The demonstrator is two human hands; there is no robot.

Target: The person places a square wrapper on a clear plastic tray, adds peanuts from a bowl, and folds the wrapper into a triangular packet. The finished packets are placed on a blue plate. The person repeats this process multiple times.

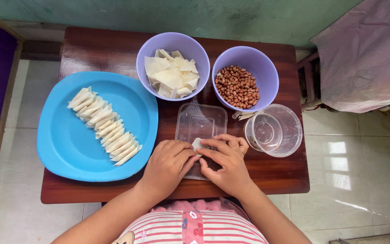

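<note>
Over the clear plastic lid [200, 122], left hand [168, 165] and right hand [224, 162] pinch—seemingly folding—a pale pastry piece [197, 143].

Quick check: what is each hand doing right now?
Left hand: closed on the small wrapper piece.
Right hand: pinching the same piece.

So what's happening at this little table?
A person seated at a small wooden table pinches a small pale wrapper piece between the left hand and the right hand, over a clear flat plastic lid. A blue plate on the left holds a row of folded wrapper rolls. Behind the hands stand a purple bowl of wrapper squares, a purple bowl of peanuts and a clear round container.
</note>
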